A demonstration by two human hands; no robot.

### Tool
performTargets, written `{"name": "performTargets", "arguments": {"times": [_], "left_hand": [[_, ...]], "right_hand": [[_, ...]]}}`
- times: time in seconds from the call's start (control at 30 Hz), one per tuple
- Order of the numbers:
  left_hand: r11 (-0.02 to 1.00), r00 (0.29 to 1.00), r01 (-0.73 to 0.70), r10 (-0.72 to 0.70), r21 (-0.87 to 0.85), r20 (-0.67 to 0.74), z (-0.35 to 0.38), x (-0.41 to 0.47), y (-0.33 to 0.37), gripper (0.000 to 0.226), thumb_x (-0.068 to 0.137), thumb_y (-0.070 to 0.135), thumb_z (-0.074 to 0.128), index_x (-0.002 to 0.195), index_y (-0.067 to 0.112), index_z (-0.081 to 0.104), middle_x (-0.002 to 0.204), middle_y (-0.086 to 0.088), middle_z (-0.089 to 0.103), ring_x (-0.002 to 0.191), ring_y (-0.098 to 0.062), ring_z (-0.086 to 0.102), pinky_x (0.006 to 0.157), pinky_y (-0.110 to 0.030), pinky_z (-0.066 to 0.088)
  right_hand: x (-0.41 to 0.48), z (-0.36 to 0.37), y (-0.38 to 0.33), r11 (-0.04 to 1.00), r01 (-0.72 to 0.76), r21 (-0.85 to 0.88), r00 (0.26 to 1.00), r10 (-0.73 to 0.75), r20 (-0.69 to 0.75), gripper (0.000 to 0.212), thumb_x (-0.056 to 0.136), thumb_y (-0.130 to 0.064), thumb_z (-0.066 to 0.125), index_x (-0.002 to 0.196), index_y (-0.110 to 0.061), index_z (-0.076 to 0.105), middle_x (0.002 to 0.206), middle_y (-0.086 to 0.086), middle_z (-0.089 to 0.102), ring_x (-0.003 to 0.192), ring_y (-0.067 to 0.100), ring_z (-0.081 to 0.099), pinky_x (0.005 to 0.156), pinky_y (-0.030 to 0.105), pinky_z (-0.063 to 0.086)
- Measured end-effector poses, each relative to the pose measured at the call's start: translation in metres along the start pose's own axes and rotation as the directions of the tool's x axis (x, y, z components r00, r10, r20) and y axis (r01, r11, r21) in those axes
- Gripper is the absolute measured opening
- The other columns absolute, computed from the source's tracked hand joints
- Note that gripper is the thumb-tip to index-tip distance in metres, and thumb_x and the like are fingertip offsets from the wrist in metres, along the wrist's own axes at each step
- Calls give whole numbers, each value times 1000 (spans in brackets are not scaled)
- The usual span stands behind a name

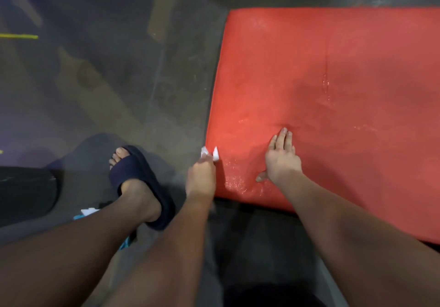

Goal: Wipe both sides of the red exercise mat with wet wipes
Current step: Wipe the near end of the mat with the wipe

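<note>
Red mat under right hand, fingers flat; left hand, fingers curled round white wipe.

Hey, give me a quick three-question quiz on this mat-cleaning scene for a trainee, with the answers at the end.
1. True or false: the right hand lies flat, fingers straight, on the red mat.
2. Which hand pinches the white wipe at the mat's edge? A: left hand. B: right hand. C: neither.
3. Fill in: the mat surface between the two hands looks shiny and ____.

Key: 1 true; 2 A; 3 wet.
</note>
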State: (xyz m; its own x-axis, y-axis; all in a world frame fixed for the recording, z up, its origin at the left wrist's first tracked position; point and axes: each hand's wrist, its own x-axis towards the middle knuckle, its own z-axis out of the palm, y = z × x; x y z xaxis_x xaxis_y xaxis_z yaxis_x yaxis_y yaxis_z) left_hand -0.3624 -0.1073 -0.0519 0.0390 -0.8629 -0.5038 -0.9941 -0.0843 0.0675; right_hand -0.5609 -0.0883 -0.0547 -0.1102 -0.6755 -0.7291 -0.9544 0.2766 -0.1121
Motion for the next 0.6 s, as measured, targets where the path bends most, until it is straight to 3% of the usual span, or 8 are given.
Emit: {"name": "performTargets", "arguments": {"times": [0.13, 0.3, 0.4, 0.47, 0.6], "left_hand": [[992, 999, -36, 40, -123, 25, 16, -45, -8, 49, 110, 21, 32, 159, 24, 26, 157, -12, 44, 126, -37, 58, 98, -42, 44], [990, 995, -101, 99, -103, -28, 16, -8, -24, 52, 107, 14, 37, 156, 29, 34, 160, -4, 42, 130, -36, 55, 104, -40, 40], [979, 1000, -28, 24, -204, -20, 49, -48, -43, 48, 110, 20, 35, 156, 31, 38, 159, 4, 44, 133, -32, 55, 102, -40, 44], [964, 998, -21, 3, -266, -68, 64, -75, -41, 49, 108, 13, 33, 153, 28, 44, 158, 8, 45, 141, -27, 49, 101, -39, 46], [958, 985, -161, 141, -238, -97, 49, -53, -30, 42, 104, 8, 43, 141, 24, 52, 160, 9, 41, 143, -26, 46, 104, -42, 47]], "right_hand": [[-2, 3, 7, 999, -7, 53, 1000, 8, -22, 141, 72, -56, 81, 155, 4, -16, 158, 25, -34, 151, 39, -23, 124, 48, 14], [-1, 4, 9, 999, 3, 40, 1000, -2, -23, 142, 71, -60, 79, 155, 2, -17, 159, 23, -33, 151, 36, -24, 122, 47, 19], [2, 3, 3, 999, -21, 26, 1000, 22, -18, 146, 68, -58, 83, 154, 6, -17, 158, 28, -33, 151, 41, -23, 124, 49, 13], [5, 1, -3, 999, -45, 21, 999, 45, -2, 148, 67, -54, 86, 152, 9, -17, 156, 32, -32, 150, 44, -21, 125, 51, 11], [8, 1, -8, 996, -81, 24, 997, 81, 6, 150, 65, -51, 89, 151, 11, -17, 155, 33, -33, 149, 46, -21, 125, 53, 10]]}}
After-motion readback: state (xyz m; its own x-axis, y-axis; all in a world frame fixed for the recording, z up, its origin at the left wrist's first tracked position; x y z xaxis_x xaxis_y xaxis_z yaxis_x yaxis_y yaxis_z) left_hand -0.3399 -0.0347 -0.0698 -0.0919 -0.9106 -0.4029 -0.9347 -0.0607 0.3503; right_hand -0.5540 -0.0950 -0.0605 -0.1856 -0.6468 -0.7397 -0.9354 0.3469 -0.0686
